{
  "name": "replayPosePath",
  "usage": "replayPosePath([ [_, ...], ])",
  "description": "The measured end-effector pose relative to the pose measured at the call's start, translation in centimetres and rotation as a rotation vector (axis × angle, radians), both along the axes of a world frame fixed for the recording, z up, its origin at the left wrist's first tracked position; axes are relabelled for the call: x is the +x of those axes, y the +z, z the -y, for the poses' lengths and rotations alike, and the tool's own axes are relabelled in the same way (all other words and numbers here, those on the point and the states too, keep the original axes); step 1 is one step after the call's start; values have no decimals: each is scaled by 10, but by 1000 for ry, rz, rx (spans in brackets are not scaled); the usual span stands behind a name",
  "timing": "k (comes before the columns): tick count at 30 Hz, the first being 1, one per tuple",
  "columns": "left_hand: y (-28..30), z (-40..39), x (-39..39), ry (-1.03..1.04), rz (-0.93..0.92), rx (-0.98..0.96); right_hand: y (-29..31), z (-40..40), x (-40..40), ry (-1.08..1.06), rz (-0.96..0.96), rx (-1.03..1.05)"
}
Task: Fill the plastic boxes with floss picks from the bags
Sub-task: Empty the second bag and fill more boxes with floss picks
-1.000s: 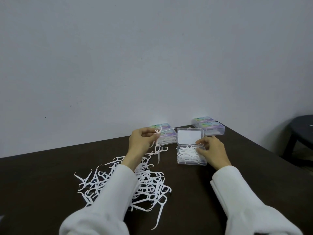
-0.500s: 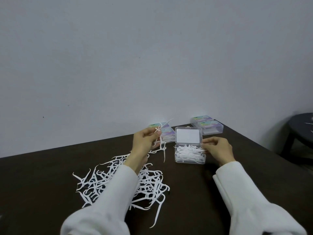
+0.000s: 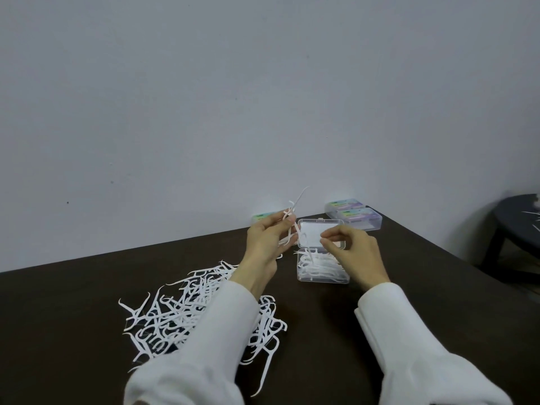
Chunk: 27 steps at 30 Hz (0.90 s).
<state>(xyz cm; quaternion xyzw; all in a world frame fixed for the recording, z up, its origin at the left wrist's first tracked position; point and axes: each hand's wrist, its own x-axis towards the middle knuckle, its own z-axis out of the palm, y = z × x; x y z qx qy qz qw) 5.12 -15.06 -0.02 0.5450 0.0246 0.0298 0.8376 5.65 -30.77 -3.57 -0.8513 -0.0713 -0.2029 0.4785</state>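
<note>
An open clear plastic box [image 3: 323,276] stands on the dark table, its lid [image 3: 314,232] upright behind it and white floss picks inside. My left hand [image 3: 267,244] is raised just left of the lid, shut on a few floss picks [image 3: 292,220] that stick up and hang down. Over the box's right side, my right hand [image 3: 353,251] pinches its thumb and forefinger at the lid's right part; what they hold is hard to tell. A loose pile of floss picks [image 3: 187,311] lies left of the box, partly under my left sleeve.
Closed clear boxes with coloured labels [image 3: 355,216] stand by the wall at the table's far right corner, another [image 3: 261,219] behind my left hand. The table's right edge runs diagonally; a dark stool [image 3: 520,226] stands beyond it.
My left hand has risen with its floss picks toward the box lid. My right hand left the box's right side and lifted over the box, fingers pinched.
</note>
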Motion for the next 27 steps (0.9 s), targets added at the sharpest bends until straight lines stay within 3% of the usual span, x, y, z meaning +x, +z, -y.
replayPosePath([
  [2, 0, 2, 0, -2, -10, -31, 5, -8, -4, 225, -67, 126],
  [4, 0, 2, 0, 0, -25, -60, 5, -14, -7, 333, -109, 75],
  [10, 0, -6, 2, 56, -58, -158, 8, -15, -8, 257, 37, 71],
  [18, 2, -9, -1, 26, -145, -228, 6, -14, -6, 282, 26, 69],
  [21, -1, -7, -1, -25, -165, -231, 6, -17, -6, 428, -4, 173],
  [27, -4, -5, 0, -57, -166, -172, 9, -19, -7, 523, -58, 461],
])
